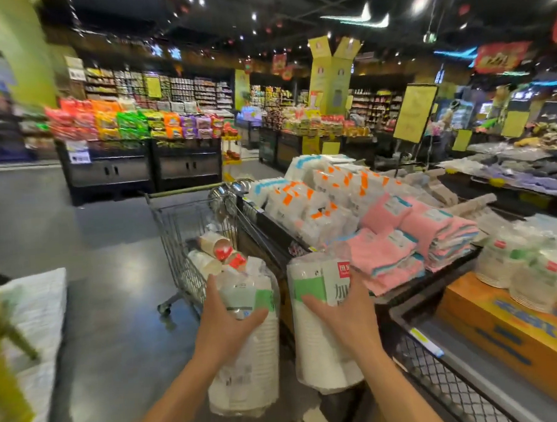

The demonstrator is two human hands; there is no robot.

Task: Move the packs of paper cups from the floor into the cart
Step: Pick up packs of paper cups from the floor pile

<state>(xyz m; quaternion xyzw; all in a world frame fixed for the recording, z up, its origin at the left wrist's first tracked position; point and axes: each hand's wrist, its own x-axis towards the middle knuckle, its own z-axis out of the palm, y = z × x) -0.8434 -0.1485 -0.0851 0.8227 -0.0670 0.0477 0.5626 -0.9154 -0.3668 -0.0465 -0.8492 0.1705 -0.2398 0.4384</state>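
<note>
My left hand (224,325) grips a clear-wrapped pack of white paper cups (247,362) with a green label, held upright in front of me. A second pack of white cups (320,332), with a green and white label, is gripped by my right hand (345,317). Both packs hang in the air just behind the wire shopping cart (173,223), which stands ahead on the grey floor. Inside the cart lie other cup packs (216,247), some with red labels. The cart's lower part is partly hidden by the packs I hold.
To the right runs a display table (415,287) piled with pink cloths (412,232) and white packs with orange marks (315,202). An orange box (513,336) with stacked plates sits further right. Snack displays (134,121) stand behind. A white bundle (42,310) lies at left.
</note>
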